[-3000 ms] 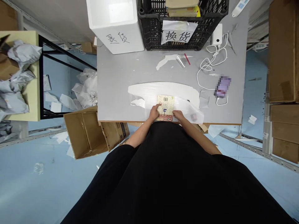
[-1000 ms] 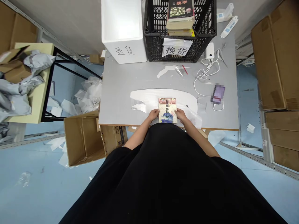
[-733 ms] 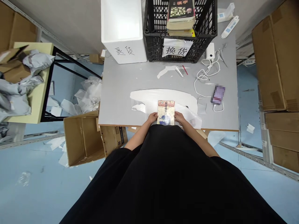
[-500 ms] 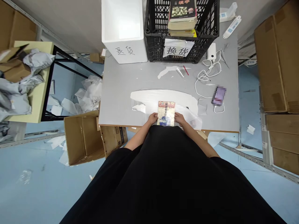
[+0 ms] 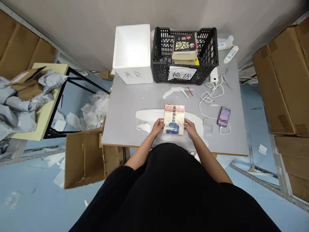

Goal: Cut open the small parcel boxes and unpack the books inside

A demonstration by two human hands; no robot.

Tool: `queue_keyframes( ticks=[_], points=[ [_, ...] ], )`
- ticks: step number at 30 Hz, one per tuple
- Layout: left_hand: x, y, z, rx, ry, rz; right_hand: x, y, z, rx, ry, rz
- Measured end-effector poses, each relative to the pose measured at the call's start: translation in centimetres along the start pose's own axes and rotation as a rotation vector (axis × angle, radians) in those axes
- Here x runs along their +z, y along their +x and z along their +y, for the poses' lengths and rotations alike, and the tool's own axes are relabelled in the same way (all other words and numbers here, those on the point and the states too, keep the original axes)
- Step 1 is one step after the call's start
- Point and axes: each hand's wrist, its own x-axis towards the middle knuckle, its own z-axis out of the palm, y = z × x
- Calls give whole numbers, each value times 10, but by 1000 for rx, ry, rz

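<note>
A book (image 5: 173,119) with a cream cover, a red band along its top and a blue picture low down is held face up above the table's front part. My left hand (image 5: 157,126) grips its left edge, thumb and fingers closed on it. On the opposite edge my right hand (image 5: 190,127) holds it the same way. Beneath the book lies a whitish worn patch (image 5: 147,114) on the grey table (image 5: 125,103).
Behind stand a white foam box (image 5: 134,72) and a black crate (image 5: 161,72) with several books (image 5: 185,46). Right of the hands, a phone (image 5: 224,116) lies with a white cable (image 5: 205,96). An open cardboard box (image 5: 84,158) sits by the table's left front corner.
Both hands have lifted the book up and away from my body, so it looks larger. My view has tilted up, showing more wall behind the crate.
</note>
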Motion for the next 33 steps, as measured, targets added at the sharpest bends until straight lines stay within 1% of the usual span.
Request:
queue_keyframes(
  ticks=[3,5,7,10,13,16,22,26,29,31,33],
  points=[
    [10,35,50,129,-25,4,2,31,-58,-142,12,-19],
    [16,60,88,215,-30,-10,3,54,-100,-230,23,-29],
    [21,86,128,303,-26,-20,4,78,-141,-299,42,-9],
    [27,121,183,411,4,-38,5,110,-197,-398,70,-21],
    [34,154,226,495,28,-55,7,142,-243,-477,74,-58],
    [40,187,259,542,31,-57,9,174,-280,-529,52,-61],
    [53,263,310,596,47,-65,10,247,-337,-616,-1,-11],
    [65,316,333,683,155,-63,6,302,-362,-706,-56,47],
    [72,344,336,697,267,-6,2,335,-365,-704,-141,123],
    [75,351,330,670,331,47,0,348,-360,-661,-197,174],
    [75,350,322,658,369,53,-1,352,-352,-605,-207,188]
  ],
)
